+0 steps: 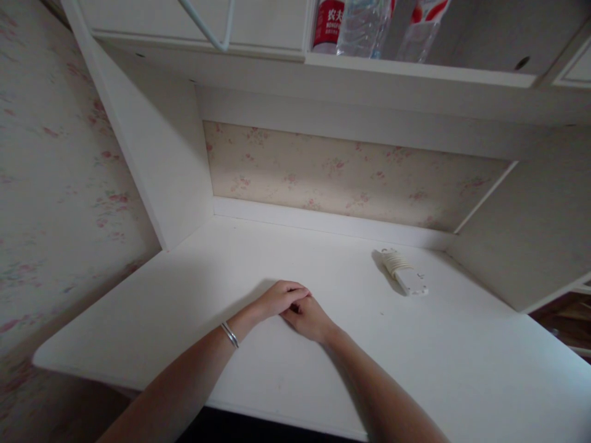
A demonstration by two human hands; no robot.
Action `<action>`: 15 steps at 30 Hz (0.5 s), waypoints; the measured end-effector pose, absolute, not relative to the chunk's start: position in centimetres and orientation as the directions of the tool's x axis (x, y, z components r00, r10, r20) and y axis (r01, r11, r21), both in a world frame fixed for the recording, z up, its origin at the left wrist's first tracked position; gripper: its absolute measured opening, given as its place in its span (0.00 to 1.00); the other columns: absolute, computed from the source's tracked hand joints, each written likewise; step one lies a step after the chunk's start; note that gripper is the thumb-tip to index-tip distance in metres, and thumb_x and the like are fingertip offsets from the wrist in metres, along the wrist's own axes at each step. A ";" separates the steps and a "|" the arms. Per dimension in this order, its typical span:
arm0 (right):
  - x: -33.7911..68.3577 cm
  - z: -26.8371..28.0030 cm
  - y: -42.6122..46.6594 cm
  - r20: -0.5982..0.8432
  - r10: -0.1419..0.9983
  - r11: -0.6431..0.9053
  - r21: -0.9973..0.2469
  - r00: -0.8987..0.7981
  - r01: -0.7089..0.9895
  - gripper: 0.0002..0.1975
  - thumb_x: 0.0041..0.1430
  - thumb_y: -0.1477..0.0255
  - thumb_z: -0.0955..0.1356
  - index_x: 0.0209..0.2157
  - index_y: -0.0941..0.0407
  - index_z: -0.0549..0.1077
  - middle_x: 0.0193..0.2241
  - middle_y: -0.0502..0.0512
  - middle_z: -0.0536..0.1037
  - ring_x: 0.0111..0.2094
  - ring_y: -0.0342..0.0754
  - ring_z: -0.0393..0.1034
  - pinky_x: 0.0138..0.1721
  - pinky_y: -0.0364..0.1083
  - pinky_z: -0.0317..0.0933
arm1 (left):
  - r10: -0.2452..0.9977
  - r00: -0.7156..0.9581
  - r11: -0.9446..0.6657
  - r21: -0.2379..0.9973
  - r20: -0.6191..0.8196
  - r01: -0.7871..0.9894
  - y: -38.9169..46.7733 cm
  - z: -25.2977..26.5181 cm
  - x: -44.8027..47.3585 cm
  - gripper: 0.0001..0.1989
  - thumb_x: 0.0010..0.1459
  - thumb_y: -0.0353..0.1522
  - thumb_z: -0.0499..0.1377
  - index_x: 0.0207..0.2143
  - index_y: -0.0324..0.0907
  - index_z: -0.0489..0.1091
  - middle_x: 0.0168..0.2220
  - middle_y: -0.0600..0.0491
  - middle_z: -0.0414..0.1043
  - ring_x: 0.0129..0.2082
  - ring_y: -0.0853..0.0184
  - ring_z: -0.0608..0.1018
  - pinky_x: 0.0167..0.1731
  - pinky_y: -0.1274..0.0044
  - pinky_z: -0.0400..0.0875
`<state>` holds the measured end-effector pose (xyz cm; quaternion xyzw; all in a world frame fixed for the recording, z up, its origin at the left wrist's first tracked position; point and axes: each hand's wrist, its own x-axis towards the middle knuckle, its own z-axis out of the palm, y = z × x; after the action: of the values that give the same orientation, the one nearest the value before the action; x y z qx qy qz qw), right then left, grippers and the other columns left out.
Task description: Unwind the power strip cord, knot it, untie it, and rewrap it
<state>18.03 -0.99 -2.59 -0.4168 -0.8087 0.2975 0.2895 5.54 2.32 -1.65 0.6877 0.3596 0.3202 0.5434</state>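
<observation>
My left hand (280, 297) and my right hand (310, 317) rest folded together on the white desk (258, 246). The fingers of my left hand lie closed over the fingers of my right hand, which are partly hidden beneath. No object shows in either hand. A silver bangle (229, 334) circles my left wrist. The nearest loose item is a white power strip (412, 280) with its cord (396, 263) wound around it, lying to the right and farther back, apart from both hands.
An upper shelf (415, 69) overhangs the desk's back and bears several plastic bottles, among them a red-labelled bottle (329, 24). White side panels (152, 135) stand at left and right. A pale curved bar (207, 27) hangs in front of the cabinet door (272, 24).
</observation>
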 end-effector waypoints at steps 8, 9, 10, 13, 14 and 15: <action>18.0 -2.8 -1.0 0.230 0.843 0.489 -0.705 -0.486 0.514 0.08 0.56 0.73 0.64 0.31 0.59 0.74 0.28 0.52 0.76 0.30 0.44 0.68 0.29 0.41 0.59 | 0.841 0.539 -0.153 0.976 0.048 0.152 2.3 -1.6 5.5 0.16 0.54 0.40 0.54 0.34 0.39 0.76 0.34 0.51 0.77 0.37 0.63 0.74 0.41 0.74 0.65; 18.0 -2.8 -1.0 0.230 0.844 0.488 -0.704 -0.485 0.516 0.08 0.56 0.73 0.64 0.31 0.59 0.74 0.28 0.53 0.76 0.30 0.44 0.68 0.29 0.41 0.59 | 0.843 0.536 -0.152 0.977 0.048 0.151 2.3 -1.6 5.5 0.16 0.54 0.40 0.54 0.34 0.39 0.76 0.34 0.51 0.77 0.38 0.63 0.74 0.42 0.74 0.65; 18.0 -2.8 -1.0 0.229 0.844 0.488 -0.704 -0.485 0.517 0.08 0.56 0.72 0.64 0.31 0.59 0.74 0.28 0.53 0.76 0.30 0.44 0.68 0.29 0.41 0.59 | 0.843 0.536 -0.150 0.977 0.047 0.150 2.2 -1.6 5.5 0.16 0.54 0.40 0.54 0.34 0.39 0.76 0.34 0.51 0.77 0.38 0.63 0.74 0.42 0.74 0.65; 18.1 -2.9 -1.0 0.234 0.844 0.490 -0.702 -0.483 0.516 0.08 0.56 0.72 0.64 0.31 0.60 0.74 0.29 0.53 0.76 0.30 0.44 0.68 0.29 0.41 0.59 | 0.840 0.541 -0.142 0.979 0.043 0.143 2.3 -1.7 5.5 0.16 0.54 0.40 0.55 0.34 0.39 0.76 0.35 0.50 0.77 0.38 0.63 0.74 0.42 0.74 0.65; 18.1 -2.9 -1.0 0.236 0.842 0.493 -0.702 -0.485 0.515 0.08 0.56 0.72 0.64 0.31 0.60 0.74 0.29 0.53 0.76 0.30 0.44 0.68 0.29 0.41 0.59 | 0.839 0.542 -0.140 0.980 0.041 0.142 2.3 -1.7 5.5 0.16 0.54 0.40 0.55 0.34 0.38 0.76 0.36 0.50 0.77 0.38 0.63 0.74 0.41 0.74 0.65; 18.0 -2.8 -1.0 0.236 0.841 0.494 -0.702 -0.487 0.513 0.08 0.56 0.72 0.64 0.31 0.59 0.74 0.29 0.53 0.77 0.30 0.44 0.69 0.30 0.42 0.60 | 0.838 0.544 -0.139 0.980 0.041 0.140 2.3 -1.7 5.5 0.16 0.54 0.40 0.55 0.35 0.38 0.76 0.36 0.50 0.77 0.38 0.63 0.74 0.41 0.74 0.65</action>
<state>18.05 -0.96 -2.84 -0.4157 -0.8145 0.2830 0.2894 5.53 2.35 -1.73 0.6848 0.3572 0.3170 0.5504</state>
